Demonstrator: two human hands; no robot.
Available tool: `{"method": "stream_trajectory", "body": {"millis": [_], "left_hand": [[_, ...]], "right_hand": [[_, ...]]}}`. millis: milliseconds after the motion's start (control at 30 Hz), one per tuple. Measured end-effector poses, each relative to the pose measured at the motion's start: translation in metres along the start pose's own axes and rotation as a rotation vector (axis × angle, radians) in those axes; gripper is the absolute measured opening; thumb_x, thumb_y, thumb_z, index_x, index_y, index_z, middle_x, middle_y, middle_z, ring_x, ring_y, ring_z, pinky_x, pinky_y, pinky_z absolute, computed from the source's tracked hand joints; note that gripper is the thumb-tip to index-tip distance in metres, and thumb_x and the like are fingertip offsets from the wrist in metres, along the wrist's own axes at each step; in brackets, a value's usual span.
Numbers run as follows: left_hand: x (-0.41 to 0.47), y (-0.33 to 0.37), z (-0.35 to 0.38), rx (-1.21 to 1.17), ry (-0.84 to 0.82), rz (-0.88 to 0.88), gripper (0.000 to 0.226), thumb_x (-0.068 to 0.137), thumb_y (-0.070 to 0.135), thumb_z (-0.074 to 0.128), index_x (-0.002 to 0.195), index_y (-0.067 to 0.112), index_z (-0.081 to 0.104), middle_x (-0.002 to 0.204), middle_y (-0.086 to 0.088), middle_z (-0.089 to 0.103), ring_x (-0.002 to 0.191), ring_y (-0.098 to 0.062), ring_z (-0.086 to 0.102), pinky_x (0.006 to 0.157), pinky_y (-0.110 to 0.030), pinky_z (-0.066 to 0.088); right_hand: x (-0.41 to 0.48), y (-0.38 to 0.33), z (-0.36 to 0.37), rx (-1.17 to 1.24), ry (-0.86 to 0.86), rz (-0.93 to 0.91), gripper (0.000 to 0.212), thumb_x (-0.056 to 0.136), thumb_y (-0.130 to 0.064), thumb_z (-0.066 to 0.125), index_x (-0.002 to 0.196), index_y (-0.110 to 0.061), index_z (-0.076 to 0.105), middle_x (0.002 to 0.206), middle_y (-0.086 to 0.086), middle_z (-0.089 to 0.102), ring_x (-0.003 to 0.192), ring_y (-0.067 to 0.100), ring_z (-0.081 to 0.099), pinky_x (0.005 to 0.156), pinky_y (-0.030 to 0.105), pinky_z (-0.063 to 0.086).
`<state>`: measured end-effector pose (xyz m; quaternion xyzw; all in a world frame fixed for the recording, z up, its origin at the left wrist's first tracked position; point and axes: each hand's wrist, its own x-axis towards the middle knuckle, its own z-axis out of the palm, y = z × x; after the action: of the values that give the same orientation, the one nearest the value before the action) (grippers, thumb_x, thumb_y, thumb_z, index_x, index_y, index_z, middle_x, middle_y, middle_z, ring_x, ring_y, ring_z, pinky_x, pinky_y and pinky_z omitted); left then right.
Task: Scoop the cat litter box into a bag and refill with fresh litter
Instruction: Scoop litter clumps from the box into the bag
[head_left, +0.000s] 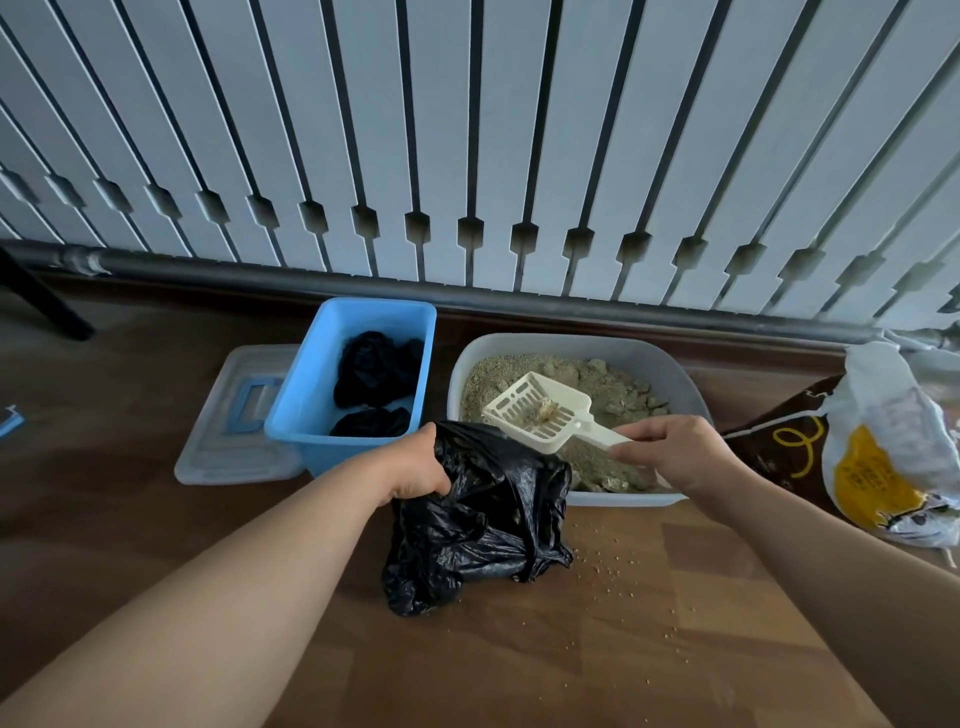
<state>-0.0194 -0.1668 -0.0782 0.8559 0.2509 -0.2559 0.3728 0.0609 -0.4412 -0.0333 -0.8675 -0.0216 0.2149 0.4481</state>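
A white litter box (691, 397) on the wooden floor holds beige litter with clumps. My right hand (675, 452) grips the handle of a cream slotted scoop (535, 413), which carries a small clump and hovers over the box's near left corner. My left hand (415, 465) holds the rim of a black plastic bag (478, 525) that slumps on the floor just in front of the box, below the scoop. At the right lie a white and yellow litter sack (883, 452) and a brown sack (779, 441).
A blue plastic bin (296, 410) with crumpled black bags stands left of the litter box, beside a clear lid (228, 447) on the floor. A white radiator (467, 130) and pipe run along the back. Spilled granules (623, 577) dot the floor.
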Motion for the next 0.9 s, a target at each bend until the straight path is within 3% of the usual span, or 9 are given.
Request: {"method": "stream_trajectory", "body": {"millis": [100, 233, 300, 367, 500, 600, 667, 800, 900], "left_hand": [[0.003, -0.005, 0.0, -0.162, -0.017, -0.029, 0.1, 0.08, 0.01, 0.068, 0.155, 0.021, 0.003, 0.154, -0.011, 0.03, 0.133, -0.028, 0.039, 0.108, -0.037, 0.039], [0.003, -0.007, -0.003, -0.382, -0.054, -0.027, 0.108, 0.065, 0.008, 0.073, 0.154, 0.018, 0.013, 0.153, -0.013, 0.032, 0.135, -0.031, 0.038, 0.111, -0.042, 0.036], [-0.002, -0.004, -0.005, -0.459, -0.082, -0.019, 0.108, 0.058, 0.006, 0.073, 0.152, 0.017, 0.021, 0.151, -0.017, 0.034, 0.13, -0.033, 0.045, 0.099, -0.038, 0.048], [-0.01, 0.002, -0.005, -0.494, -0.091, -0.005, 0.1, 0.067, -0.002, 0.067, 0.153, 0.018, 0.019, 0.15, -0.016, 0.035, 0.124, -0.033, 0.049, 0.083, -0.032, 0.053], [-0.018, 0.008, -0.001, -0.445, -0.105, 0.039, 0.102, 0.07, -0.004, 0.064, 0.154, 0.024, 0.015, 0.146, -0.015, 0.04, 0.128, -0.031, 0.044, 0.102, -0.036, 0.045], [-0.024, 0.014, 0.002, -0.442, -0.158, 0.068, 0.105, 0.054, 0.003, 0.066, 0.15, 0.025, 0.029, 0.138, -0.019, 0.048, 0.119, -0.034, 0.052, 0.096, -0.041, 0.051], [-0.026, 0.016, 0.003, -0.462, -0.195, 0.084, 0.103, 0.052, 0.003, 0.066, 0.147, 0.024, 0.033, 0.141, -0.023, 0.044, 0.116, -0.037, 0.055, 0.089, -0.041, 0.055], [-0.029, 0.01, 0.001, -0.45, -0.201, 0.118, 0.088, 0.075, -0.009, 0.059, 0.15, 0.028, 0.03, 0.138, -0.018, 0.048, 0.112, -0.033, 0.057, 0.086, -0.039, 0.055], [-0.033, 0.0, -0.005, -0.332, -0.161, 0.123, 0.086, 0.081, -0.01, 0.054, 0.151, 0.032, 0.026, 0.141, -0.011, 0.046, 0.116, -0.026, 0.052, 0.093, -0.035, 0.05]], "right_hand": [[-0.013, -0.005, 0.001, -0.048, -0.094, -0.021, 0.012, 0.077, -0.015, 0.08, 0.088, -0.02, 0.076, 0.044, -0.006, 0.055, 0.042, 0.006, 0.04, 0.045, 0.014, 0.033], [-0.022, -0.006, 0.007, -0.147, -0.17, -0.043, 0.013, 0.075, -0.014, 0.082, 0.084, -0.021, 0.076, 0.046, -0.007, 0.058, 0.041, 0.005, 0.043, 0.044, 0.013, 0.035], [-0.024, -0.006, 0.012, -0.207, -0.218, -0.061, 0.012, 0.075, -0.013, 0.082, 0.084, -0.02, 0.076, 0.047, -0.008, 0.061, 0.041, 0.004, 0.047, 0.048, 0.015, 0.04], [-0.025, -0.006, 0.017, -0.246, -0.271, -0.071, 0.013, 0.076, -0.012, 0.081, 0.087, -0.016, 0.077, 0.046, -0.008, 0.061, 0.039, 0.003, 0.047, 0.049, 0.017, 0.042], [-0.027, -0.011, 0.028, -0.339, -0.379, -0.108, 0.014, 0.076, -0.014, 0.08, 0.09, -0.015, 0.078, 0.055, -0.005, 0.066, 0.041, 0.004, 0.049, 0.051, 0.018, 0.045], [-0.026, -0.016, 0.042, -0.401, -0.413, -0.133, 0.012, 0.077, -0.016, 0.079, 0.089, -0.017, 0.078, 0.07, 0.008, 0.072, 0.048, 0.009, 0.052, 0.053, 0.02, 0.047], [-0.024, -0.02, 0.051, -0.426, -0.407, -0.145, 0.011, 0.078, -0.017, 0.078, 0.089, -0.018, 0.077, 0.068, 0.008, 0.071, 0.05, 0.011, 0.053, 0.055, 0.021, 0.047], [-0.019, -0.03, 0.069, -0.466, -0.382, -0.128, 0.015, 0.079, -0.019, 0.078, 0.093, -0.014, 0.077, 0.044, -0.008, 0.059, 0.038, 0.001, 0.051, 0.052, 0.019, 0.042], [-0.019, -0.036, 0.083, -0.538, -0.404, -0.14, 0.019, 0.079, -0.019, 0.077, 0.097, -0.011, 0.076, 0.058, -0.004, 0.066, 0.04, 0.0, 0.054, 0.05, 0.017, 0.042]]}}
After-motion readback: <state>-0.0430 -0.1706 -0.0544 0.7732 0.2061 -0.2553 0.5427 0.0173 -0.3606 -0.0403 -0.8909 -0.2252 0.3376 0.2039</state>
